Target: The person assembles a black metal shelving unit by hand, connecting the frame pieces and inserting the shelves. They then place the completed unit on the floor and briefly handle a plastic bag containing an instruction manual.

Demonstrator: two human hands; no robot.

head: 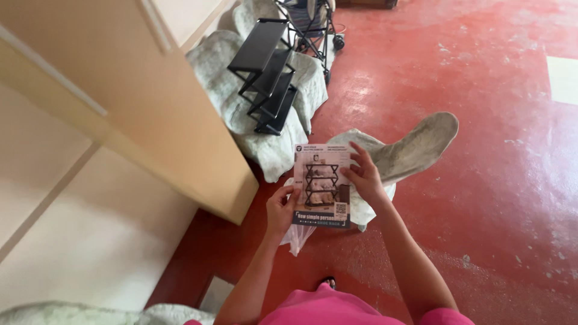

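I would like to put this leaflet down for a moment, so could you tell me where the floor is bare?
The red floor is bare to the right of the grey cloth, out to the pale patch. It is crowded up left: the black rack on cloths beside the cabinet. Both the left hand and right hand hold the leaflet.

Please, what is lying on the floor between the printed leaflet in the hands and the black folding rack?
In the head view, a pale grey-green cloth lies between the leaflet and the black rack; the rack rests on that cloth, and no bare red floor shows between.

Red floor under pale cloths
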